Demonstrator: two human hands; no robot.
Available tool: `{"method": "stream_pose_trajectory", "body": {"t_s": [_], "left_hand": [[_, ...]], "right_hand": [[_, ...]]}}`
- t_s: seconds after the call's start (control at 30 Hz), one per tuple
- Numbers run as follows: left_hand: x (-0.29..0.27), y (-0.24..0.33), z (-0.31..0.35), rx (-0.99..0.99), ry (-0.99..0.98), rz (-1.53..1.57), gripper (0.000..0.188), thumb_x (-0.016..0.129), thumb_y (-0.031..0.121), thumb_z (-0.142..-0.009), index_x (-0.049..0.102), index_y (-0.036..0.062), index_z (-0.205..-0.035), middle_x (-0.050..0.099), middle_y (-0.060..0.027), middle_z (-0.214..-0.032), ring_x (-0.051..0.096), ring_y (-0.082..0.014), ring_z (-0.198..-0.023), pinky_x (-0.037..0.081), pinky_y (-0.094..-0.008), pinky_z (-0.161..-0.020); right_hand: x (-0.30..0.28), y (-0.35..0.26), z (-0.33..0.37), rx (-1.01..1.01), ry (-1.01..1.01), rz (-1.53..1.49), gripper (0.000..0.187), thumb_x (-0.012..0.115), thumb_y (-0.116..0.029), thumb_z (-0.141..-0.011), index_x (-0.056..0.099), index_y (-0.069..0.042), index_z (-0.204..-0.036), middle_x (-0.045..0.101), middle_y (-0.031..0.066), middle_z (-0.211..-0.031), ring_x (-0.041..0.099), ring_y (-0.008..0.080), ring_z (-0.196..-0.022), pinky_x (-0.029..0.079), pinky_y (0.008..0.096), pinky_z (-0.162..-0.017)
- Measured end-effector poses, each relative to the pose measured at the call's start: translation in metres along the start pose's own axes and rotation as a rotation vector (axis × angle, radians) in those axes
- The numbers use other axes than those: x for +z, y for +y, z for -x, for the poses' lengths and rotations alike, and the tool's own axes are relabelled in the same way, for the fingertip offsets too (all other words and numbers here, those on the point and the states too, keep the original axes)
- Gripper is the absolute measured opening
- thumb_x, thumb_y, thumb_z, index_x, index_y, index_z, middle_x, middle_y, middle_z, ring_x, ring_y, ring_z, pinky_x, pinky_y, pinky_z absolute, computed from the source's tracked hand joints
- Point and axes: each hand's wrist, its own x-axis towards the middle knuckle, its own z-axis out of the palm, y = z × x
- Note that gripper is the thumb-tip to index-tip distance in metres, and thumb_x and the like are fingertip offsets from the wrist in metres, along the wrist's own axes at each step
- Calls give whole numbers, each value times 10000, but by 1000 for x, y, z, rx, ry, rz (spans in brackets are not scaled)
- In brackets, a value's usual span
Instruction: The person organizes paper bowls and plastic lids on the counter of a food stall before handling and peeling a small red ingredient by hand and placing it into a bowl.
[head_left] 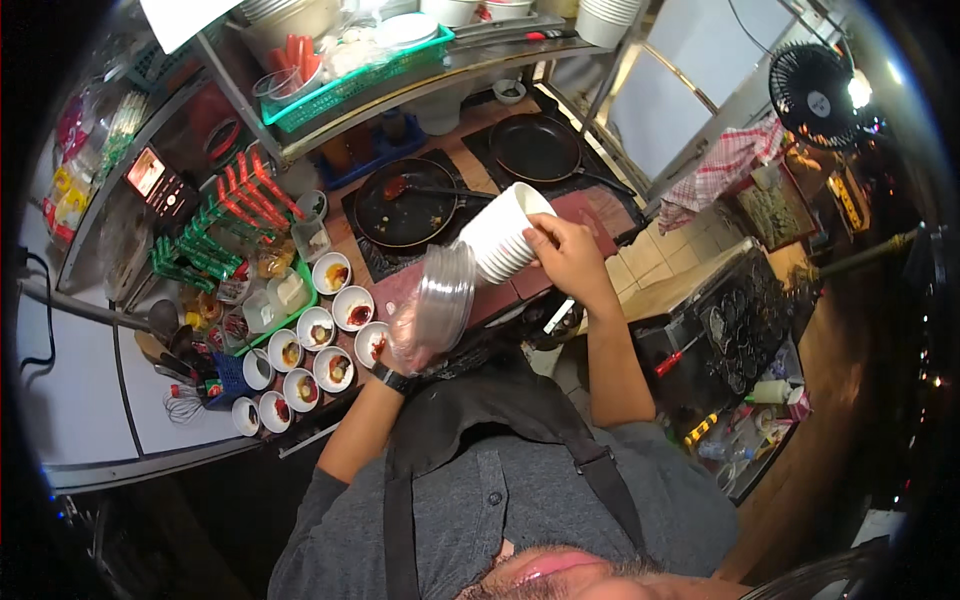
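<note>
- Left: Filled white bowls [347, 298] stand in rows.
- Center left: A left hand [408, 342] clasps the clear stack [447, 292], fingers blurred behind plastic.
- Center: White cups [492, 242] tilt just beside it, a pan [535, 147] beyond.
- Right: The right hand [568, 260], thumb and fingers clamped on the cups.

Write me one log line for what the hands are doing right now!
left hand: holds clear plastic stack | right hand: holds white cup stack | nearby: part-filled white bowls, black pans
</note>
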Motion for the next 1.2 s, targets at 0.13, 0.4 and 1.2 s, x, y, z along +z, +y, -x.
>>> {"method": "stream_pose_trajectory", "body": {"t_s": [0.13, 0.4, 1.2], "left_hand": [[-44, -23, -29, -130, -82, 347, 274, 553, 188, -1003, 620, 4, -1194, 684, -108, -1083, 663, -228, -964, 558, -349, -776], [-48, -19, 2, 190, 170, 79, 408, 564, 233, -1013, 532, 53, -1378, 637, -81, -1289, 612, -219, -1204, 484, -370, -1066], [39, 13, 10, 545, -14, -669, 798, 775, 75, -896, 307, 47, -1541, 505, -99, -1444, 483, -203, -1339, 403, -356, -1129]], "right_hand": [[31, 26, 9, -178, -46, 258, 290, 683, -229, -915, 704, -12, -1105, 714, 209, -945, 695, 392, -883, 539, 435, -770], [73, 45, 17, -335, -218, 391, 228, 707, -185, -881, 696, -42, -1058, 659, 132, -1016, 600, 344, -1011, 498, 438, -884], [57, 1, 41, -216, -225, -476, 829, 667, -263, -959, 189, 16, -1577, 458, 197, -1446, 466, 288, -1340, 379, 398, -1113]]}}
